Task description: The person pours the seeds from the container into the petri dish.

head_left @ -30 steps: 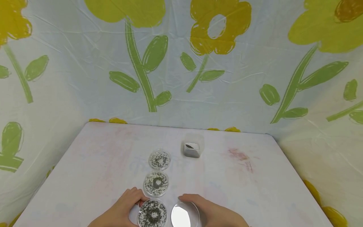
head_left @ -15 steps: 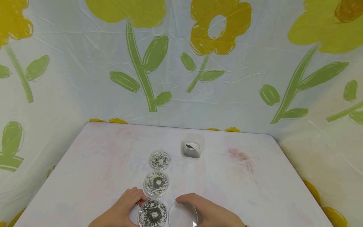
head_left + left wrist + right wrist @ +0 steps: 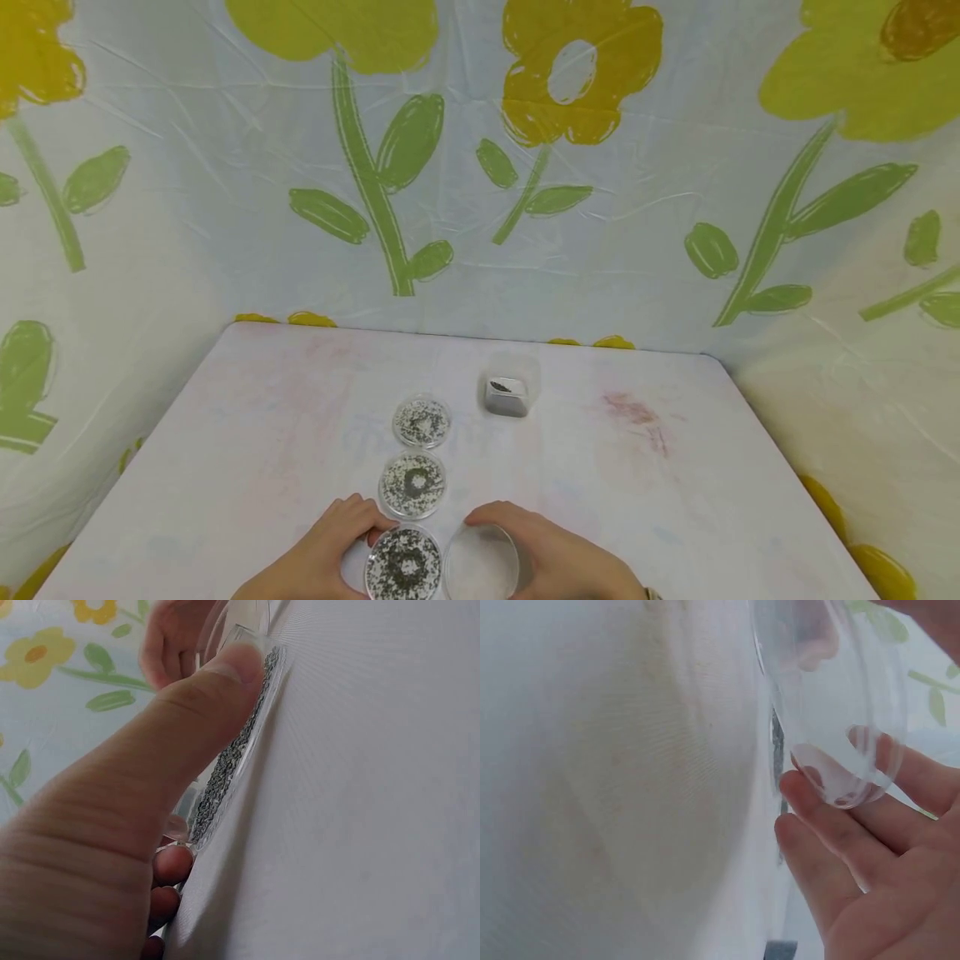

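Observation:
In the head view my left hand grips the nearest petri dish, which holds dark grains on white around a pale centre. The left wrist view shows the thumb against the dish's side wall, with the grains packed inside. My right hand holds a clear round dish lid by its edge, just right of the petri dish. Seen from the right wrist, the lid is tilted on edge above the table, held between thumb and fingers. The front parts of both hands are cut off by the head view's lower edge.
Two more petri dishes with dark grains, a middle one and a far one, continue the column away from me. A small clear container with dark contents stands behind to the right. Flower-print cloth surrounds the white table.
My right hand has shifted slightly left with the clear lid, bringing it closer to the nearest petri dish. The bright glare on the lid has gone. My left hand stays put.

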A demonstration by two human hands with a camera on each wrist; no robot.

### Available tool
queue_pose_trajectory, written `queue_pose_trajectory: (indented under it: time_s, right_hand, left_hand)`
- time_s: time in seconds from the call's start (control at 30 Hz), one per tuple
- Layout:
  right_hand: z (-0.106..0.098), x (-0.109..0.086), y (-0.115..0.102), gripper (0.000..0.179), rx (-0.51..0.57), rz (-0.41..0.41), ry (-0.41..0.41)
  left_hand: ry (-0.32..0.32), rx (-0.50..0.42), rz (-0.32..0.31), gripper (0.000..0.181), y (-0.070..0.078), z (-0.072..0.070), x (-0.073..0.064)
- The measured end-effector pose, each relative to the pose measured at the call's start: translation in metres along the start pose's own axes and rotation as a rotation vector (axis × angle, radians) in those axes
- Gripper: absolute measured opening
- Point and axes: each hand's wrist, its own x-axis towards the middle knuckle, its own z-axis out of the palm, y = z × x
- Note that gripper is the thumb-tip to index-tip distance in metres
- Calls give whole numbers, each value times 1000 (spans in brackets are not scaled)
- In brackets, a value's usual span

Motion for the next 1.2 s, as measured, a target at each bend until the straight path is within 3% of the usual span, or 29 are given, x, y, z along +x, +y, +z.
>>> queue_pose_trajectory:
  time_s: [0.27,0.37,0.67,0.9,1.1,1.2]
  right_hand:
    - [-4,11,2,82,-98,-224,76]
    - [-4,15,1,83,-75,-255,83]
    - [-3,25,-6,81,-75,-244,142]
    - [3,39,-14,83,15,-229,123]
    - [11,52,-20,84,-36,-288,133]
    - [15,57,-22,85,-37,-279,122]
  left_hand:
    - [7,35,13,68,-3,2,-2]
    - [4,35,9,69,-3,2,-3]
    - [-3,38,-9,68,-2,0,-2]
    - [1,24,9,65,-1,0,-2]
    - [4,2,8,64,0,0,-2]
    - [7,-10,11,64,-1,1,-2]
